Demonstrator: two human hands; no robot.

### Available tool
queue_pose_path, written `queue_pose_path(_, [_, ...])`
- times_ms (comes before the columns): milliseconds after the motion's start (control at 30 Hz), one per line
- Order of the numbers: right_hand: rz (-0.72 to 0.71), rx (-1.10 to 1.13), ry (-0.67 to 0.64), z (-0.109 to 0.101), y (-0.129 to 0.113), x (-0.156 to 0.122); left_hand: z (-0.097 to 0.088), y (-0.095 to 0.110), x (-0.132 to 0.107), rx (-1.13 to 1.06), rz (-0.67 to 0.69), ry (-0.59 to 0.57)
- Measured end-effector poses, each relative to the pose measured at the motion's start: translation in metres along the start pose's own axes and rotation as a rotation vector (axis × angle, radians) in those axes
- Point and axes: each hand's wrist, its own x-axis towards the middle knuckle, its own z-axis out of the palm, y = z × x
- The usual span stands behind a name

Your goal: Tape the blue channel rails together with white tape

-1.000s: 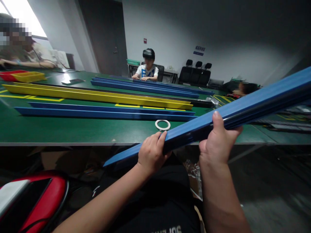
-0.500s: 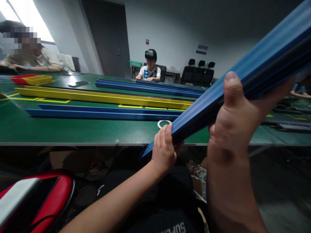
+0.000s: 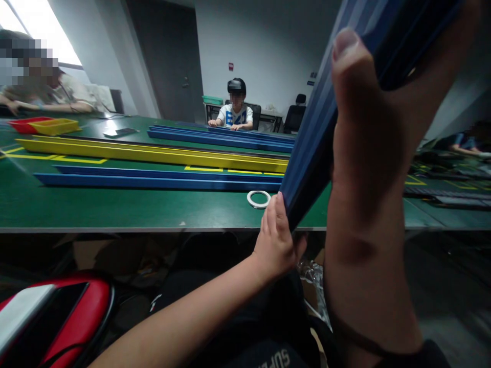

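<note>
A long blue channel strip (image 3: 312, 138), ribbed along its length, slants steeply up to the right in front of me, and its upper end runs out of view. My left hand (image 3: 276, 239) is closed around the lower end, just above the table's front edge. Higher up, my right hand (image 3: 368, 117) grips the strip from the right, thumb on the near face and fingers hidden behind. I cannot tell whether it is one piece or several nested together. Close to my left fingers, a white ring (image 3: 258, 200), like a tape roll, lies on the table.
On the green table (image 3: 115, 209) lie blue strips (image 3: 161, 181), a yellow channel (image 3: 153, 155) and more blue strips farther back (image 3: 218, 138). Red (image 3: 23, 125) and yellow trays (image 3: 56, 125) stand left. One person (image 3: 236, 115) sits opposite, another (image 3: 49, 94) left. A red stool (image 3: 86, 312) is beside me.
The blue strip has swung from a shallow slant to a much steeper one. My right hand has risen with it, and my left hand has shifted slightly right. Both keep their grip.
</note>
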Motion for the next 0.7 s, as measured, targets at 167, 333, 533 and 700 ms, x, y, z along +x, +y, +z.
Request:
queue_pose_path(167, [-0.085, -0.182, 0.162, 0.004, -0.001, 0.002, -0.001, 0.0, 0.0, -0.177, 0.075, -0.148])
queue_pose_path(333, [-0.144, -0.232, 0.023, 0.015, 0.002, -0.024, -0.005, -0.009, -0.007, -0.228, 0.059, -0.384])
queue_pose_path(533, [-0.093, -0.27, -0.267, 0.024, 0.019, -0.07, -0.033, -0.023, -0.016, 0.067, 0.221, -0.687])
queue_pose_path(700, [-0.043, -0.382, -0.489, 0.025, 0.036, -0.106, -0.104, -0.023, 0.001, 0.16, 0.226, -0.749])
